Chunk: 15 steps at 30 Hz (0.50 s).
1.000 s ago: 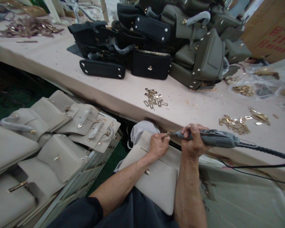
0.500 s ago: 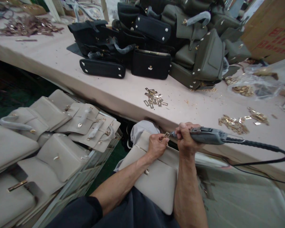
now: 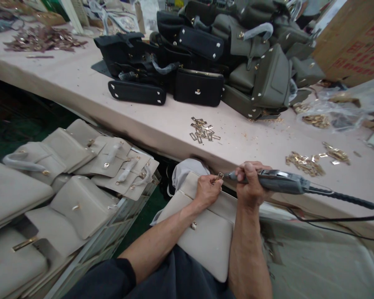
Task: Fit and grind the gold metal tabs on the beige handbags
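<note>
On my lap lies a beige handbag (image 3: 205,245) with a small metal clasp on its front. My left hand (image 3: 207,190) rests over the bag's upper part and pinches a small gold rectangular metal frame (image 3: 220,176). A grey corded electric screwdriver (image 3: 280,181) is in my right hand (image 3: 252,185), with the fingers wrapped around its front end. Its tip points left and is right beside the metal frame; whether they touch I cannot tell. The black cable runs off to the right.
Loose metal frames (image 3: 202,131) lie on the pale table (image 3: 162,128), and gold fittings (image 3: 305,163) are heaped farther right. Black handbags (image 3: 199,85) and olive handbags (image 3: 271,83) are piled behind. Beige handbags (image 3: 77,203) fill a crate at the left. A cardboard box (image 3: 355,45) stands back right.
My right hand and the screwdriver have shifted slightly to the right. The left hand keeps its pinch on the metal frame. The camera view has tilted a little.
</note>
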{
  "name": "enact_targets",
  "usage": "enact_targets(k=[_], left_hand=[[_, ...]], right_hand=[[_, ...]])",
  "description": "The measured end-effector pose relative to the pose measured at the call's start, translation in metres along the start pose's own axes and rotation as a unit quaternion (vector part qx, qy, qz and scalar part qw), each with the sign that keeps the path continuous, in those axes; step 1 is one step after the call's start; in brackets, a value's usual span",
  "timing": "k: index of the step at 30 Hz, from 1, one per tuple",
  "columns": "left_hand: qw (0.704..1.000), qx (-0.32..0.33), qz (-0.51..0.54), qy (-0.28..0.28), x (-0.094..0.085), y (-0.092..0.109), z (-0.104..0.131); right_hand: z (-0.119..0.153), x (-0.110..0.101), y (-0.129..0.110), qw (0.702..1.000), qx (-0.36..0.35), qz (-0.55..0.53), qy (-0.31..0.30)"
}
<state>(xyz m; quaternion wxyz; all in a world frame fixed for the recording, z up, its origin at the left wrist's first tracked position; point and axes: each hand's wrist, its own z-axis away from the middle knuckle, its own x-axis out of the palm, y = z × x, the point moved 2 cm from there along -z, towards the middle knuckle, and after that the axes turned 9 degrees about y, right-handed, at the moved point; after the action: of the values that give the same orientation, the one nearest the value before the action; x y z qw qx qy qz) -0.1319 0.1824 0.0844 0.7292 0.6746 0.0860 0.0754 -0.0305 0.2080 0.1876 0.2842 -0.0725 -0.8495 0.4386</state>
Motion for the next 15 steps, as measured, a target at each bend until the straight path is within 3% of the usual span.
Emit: enact_targets(k=[7,15], left_hand=[[0.995,-0.055,0.036,-0.082,-0.0003,-0.0042,-0.0009],[0.995,-0.055,0.047,-0.071,-0.0008,0.0005,-0.0018]], right_hand=[[-0.0059,-0.0094,-0.0036,0.999,0.013,0.005,0.029],[-0.0029,-0.0052,-0.0024,1.000,0.014,-0.006,0.021]])
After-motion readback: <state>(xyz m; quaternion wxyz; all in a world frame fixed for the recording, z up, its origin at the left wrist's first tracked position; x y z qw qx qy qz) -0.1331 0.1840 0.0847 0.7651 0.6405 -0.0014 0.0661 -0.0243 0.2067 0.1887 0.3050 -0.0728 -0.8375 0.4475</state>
